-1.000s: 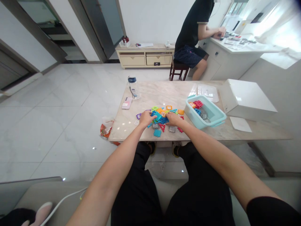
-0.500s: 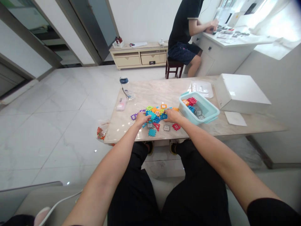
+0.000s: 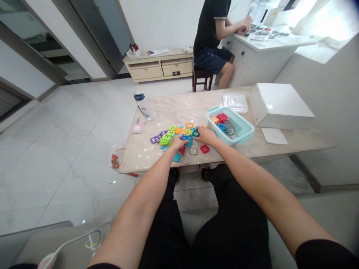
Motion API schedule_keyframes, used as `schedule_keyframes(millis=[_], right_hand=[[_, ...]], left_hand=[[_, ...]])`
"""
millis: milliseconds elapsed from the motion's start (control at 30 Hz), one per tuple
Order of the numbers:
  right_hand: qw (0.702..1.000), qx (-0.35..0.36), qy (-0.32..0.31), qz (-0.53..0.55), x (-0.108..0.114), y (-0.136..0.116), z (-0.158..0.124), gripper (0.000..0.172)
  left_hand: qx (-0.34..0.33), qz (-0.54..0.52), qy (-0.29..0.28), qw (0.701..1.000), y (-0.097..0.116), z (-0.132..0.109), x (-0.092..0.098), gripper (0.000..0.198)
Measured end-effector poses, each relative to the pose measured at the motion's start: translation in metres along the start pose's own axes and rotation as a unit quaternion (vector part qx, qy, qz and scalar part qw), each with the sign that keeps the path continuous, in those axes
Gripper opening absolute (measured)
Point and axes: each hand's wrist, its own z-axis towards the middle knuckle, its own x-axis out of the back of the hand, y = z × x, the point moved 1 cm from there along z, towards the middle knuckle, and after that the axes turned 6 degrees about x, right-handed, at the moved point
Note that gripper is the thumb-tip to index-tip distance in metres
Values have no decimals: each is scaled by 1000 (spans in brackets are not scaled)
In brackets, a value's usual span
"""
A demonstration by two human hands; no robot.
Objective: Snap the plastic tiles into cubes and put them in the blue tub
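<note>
A loose pile of notched plastic building tiles lies on the table in front of me. My left hand is in the pile, thumb and fingers closed around a blue tile. Just right of it, my right hand pinches a dark blue tile with a lattice middle. Left of my hands are lime green tiles and purple tiles. Nearer the table's front edge lie a teal tile, a grey tile and a red tile. An orange tile is behind the pile.
A light blue tub holding sorted tiles stands to the right, with a clear lid behind it. Farther right is a white box. A water bottle and a small pink box stand left. Another person sits working beyond the table.
My left hand has moved right, closer to my right hand, uncovering lime green tiles. The right hand stays by the dark blue tile. The whole view has shifted slightly.
</note>
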Motion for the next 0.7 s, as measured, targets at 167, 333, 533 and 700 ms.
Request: schedule_keyframes(millis=[167, 333, 533, 700], right_hand=[[1000, 5, 10, 8, -2, 6, -2, 50], [998, 32, 38, 46, 3, 6, -6, 54], [994, 80, 60, 53, 12, -10, -9, 51], [990, 86, 87, 70, 14, -23, -3, 47]], left_hand=[[1, -11, 7, 1000, 5, 2, -14, 24], [-9, -36, 27, 999, 17, -3, -1, 21], [-48, -85, -19, 995, 41, -22, 14, 24], [-79, -99, -33, 991, 46, -33, 25, 27]])
